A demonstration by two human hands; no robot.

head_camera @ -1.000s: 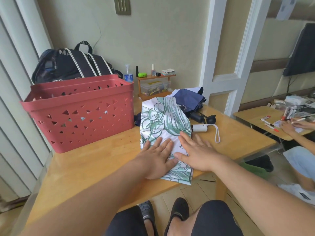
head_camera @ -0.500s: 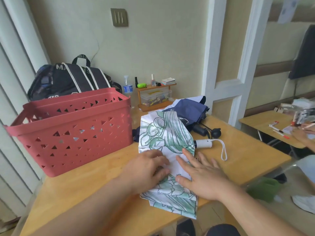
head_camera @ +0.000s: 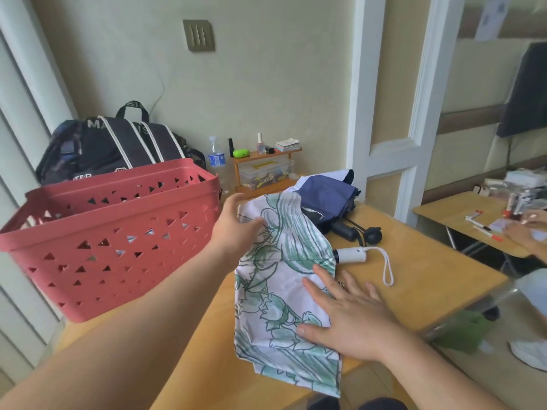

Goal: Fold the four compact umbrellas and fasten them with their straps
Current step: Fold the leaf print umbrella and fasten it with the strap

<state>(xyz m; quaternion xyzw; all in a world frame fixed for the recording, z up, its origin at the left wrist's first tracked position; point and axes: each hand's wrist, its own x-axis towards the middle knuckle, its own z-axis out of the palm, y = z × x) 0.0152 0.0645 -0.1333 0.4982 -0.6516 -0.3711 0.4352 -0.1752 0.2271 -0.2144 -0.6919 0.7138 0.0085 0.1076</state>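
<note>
right hand (head_camera: 352, 318) fingers flat, spread, pinning floral umbrella (head_camera: 284, 279) canopy, frame centre | left hand (head_camera: 236, 229) open at its far edge, grip unclear | tip: smooth pleats one direction before rolling | navy umbrella (head_camera: 325, 199) upper centre, unfolded

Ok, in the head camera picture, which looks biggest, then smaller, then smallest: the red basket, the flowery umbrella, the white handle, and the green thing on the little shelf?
1. Red basket, though it sits near the camera.
2. Flowery umbrella, close behind.
3. White handle.
4. Green thing on the little shelf; it is farther away, so its true size is unsure.
</note>
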